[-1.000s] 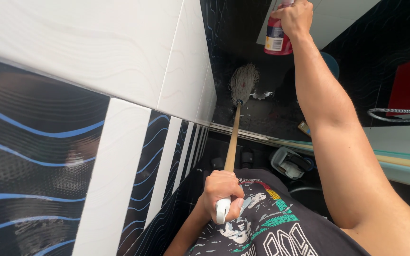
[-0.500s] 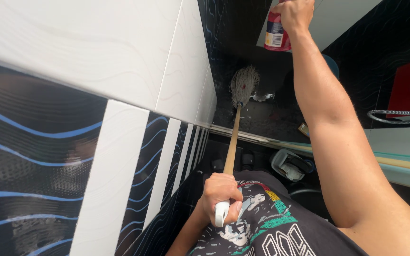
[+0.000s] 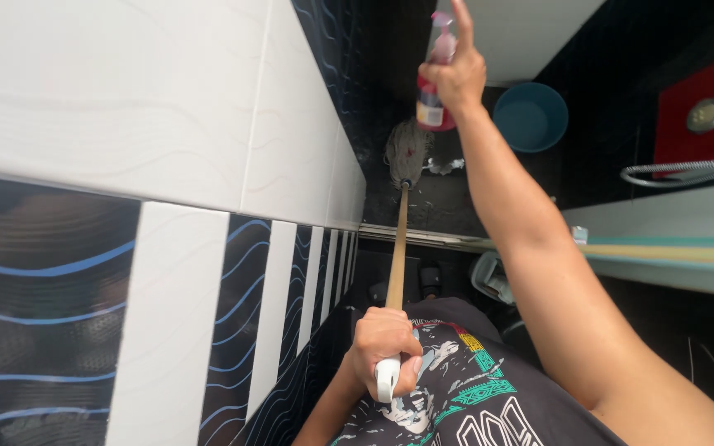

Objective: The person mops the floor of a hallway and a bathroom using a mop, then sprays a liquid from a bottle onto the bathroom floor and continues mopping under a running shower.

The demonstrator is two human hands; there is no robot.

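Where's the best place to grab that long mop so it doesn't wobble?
Grip the mop on its bare wooden pole, above the left hand that holds the white end. Come from the open right side; the tiled wall crowds the left. The pole is long and thin, so a spaced grip should steady it.

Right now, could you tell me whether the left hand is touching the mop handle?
Touching. The head view shows the left hand closed round the mop handle at its white end, fingers wrapped over it with no gap.

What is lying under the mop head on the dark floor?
Under the mop head is the dark wet floor, with a white patch beside it, perhaps foam. What lies directly beneath the strands is covered. The right hand holds a spray bottle above it.
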